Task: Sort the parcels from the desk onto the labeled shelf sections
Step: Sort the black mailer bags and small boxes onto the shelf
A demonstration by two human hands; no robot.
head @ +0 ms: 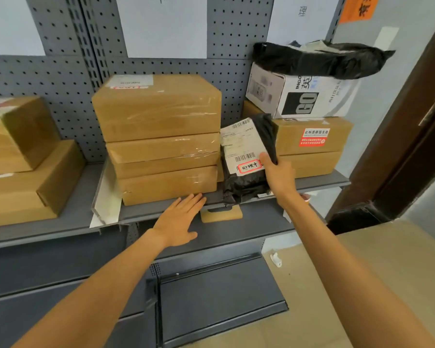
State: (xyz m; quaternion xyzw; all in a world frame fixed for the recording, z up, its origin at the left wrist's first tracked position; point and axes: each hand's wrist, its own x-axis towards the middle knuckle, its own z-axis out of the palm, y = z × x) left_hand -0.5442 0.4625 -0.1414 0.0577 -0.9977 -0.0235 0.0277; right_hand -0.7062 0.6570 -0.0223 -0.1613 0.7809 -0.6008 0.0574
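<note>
Black bag [246, 182] is standing upright on the shelf [319, 180]; my right hand [278, 173] is pinching it, my left hand [180, 221] is hovering flat, fingers spread.

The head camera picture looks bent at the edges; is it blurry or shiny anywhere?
Head view: wide-angle lens bows the shelf edge and doorframe; tape on the middle boxes glares; the label on the black bag held by the right hand stays soft, unreadable.

Glossy black plastic parcel [246, 182], tape-shiny cardboard boxes [158, 139], matt grey metal shelf [68, 217].
</note>
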